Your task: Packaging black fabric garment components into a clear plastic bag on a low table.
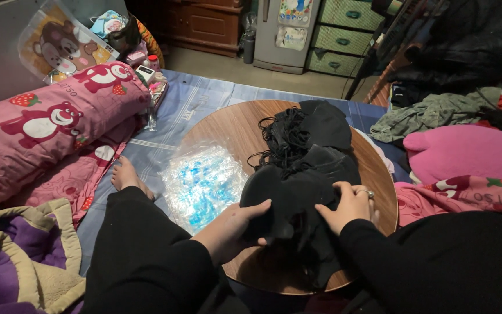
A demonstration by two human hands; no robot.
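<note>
A heap of black fabric pieces with thin black cords lies on a round wooden tray table. My left hand grips the near left edge of one black piece, thumb on top. My right hand, with a ring on one finger, pinches the same black fabric from the right. Both arms are in black sleeves. A stack of clear plastic bags with blue print lies at the table's left edge, just left of my left hand.
My bare foot rests on the blue sheet. A pink bear-print pillow lies left, a purple-beige blanket lower left. Pink cushions and piled clothes sit right. Green drawers stand behind.
</note>
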